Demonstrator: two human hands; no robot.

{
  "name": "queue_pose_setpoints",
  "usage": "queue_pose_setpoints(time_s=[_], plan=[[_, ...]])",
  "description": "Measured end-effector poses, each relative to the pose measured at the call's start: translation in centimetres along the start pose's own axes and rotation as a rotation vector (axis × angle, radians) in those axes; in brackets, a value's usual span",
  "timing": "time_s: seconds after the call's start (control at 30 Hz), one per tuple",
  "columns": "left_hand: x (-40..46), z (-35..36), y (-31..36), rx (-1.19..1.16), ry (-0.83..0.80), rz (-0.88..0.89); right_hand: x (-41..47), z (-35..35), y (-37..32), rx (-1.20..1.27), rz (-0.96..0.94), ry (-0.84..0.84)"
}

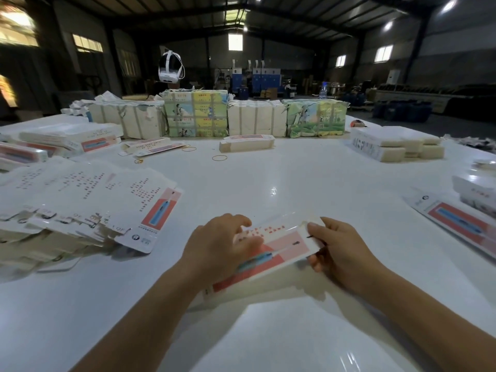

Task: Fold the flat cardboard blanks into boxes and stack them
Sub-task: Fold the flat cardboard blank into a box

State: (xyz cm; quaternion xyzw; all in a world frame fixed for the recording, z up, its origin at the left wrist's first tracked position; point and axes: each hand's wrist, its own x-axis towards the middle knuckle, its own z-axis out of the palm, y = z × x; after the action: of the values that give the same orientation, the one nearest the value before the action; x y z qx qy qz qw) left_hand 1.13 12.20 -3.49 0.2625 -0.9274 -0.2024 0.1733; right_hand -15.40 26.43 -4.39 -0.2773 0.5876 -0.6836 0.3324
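Note:
I hold a long white carton (279,249) with a red panel and a blue toothbrush picture just above the white table (268,331). My left hand (220,245) grips its middle from above, fingers curled over the far edge. My right hand (338,251) pinches the carton's right end flap, thumb on top. A fanned pile of flat blanks (88,208) lies at the left. Folded boxes (69,139) are stacked at the far left.
Strapped bundles of cardboard (197,114) line the table's far side. One folded box (247,143) and loose rubber bands (219,157) lie before them. White stacks (397,146) sit far right, and another printed blank (456,224) lies at the right edge.

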Motion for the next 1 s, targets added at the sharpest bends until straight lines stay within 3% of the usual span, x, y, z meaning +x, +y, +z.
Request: queue_pose_setpoints(time_s=[0.1,0.23,0.43,0.6,0.67,0.83,0.9,1.0], plan=[[-0.4,1.4,1.7,0.207,0.011,0.098,-0.1,0.2,0.2,-0.029,-0.032,-0.012],[-0.3,2.1,1.7,0.307,0.045,0.134,-0.4,0.0,0.1,-0.092,-0.058,0.017],[-0.2,2.0,1.7,0.275,0.139,0.098,-1.2,0.4,0.3,-0.345,-0.226,0.096],[-0.3,1.7,1.6,0.273,0.236,0.074,-1.9,0.8,0.4,-0.525,-0.304,-0.036],[-0.3,1.9,1.8,0.299,0.243,0.078,-2.0,1.0,0.2,-0.393,-0.238,-0.017],[-0.4,1.9,2.4,0.366,0.257,0.104,-1.7,0.8,-0.9,0.118,0.136,-0.062],[-0.4,1.8,2.8,0.38,0.286,0.131,-1.7,0.8,-0.9,0.147,0.181,-0.152],[-0.4,1.4,3.1,0.378,0.315,0.154,-2.0,0.9,-0.5,0.068,0.086,-0.21]])
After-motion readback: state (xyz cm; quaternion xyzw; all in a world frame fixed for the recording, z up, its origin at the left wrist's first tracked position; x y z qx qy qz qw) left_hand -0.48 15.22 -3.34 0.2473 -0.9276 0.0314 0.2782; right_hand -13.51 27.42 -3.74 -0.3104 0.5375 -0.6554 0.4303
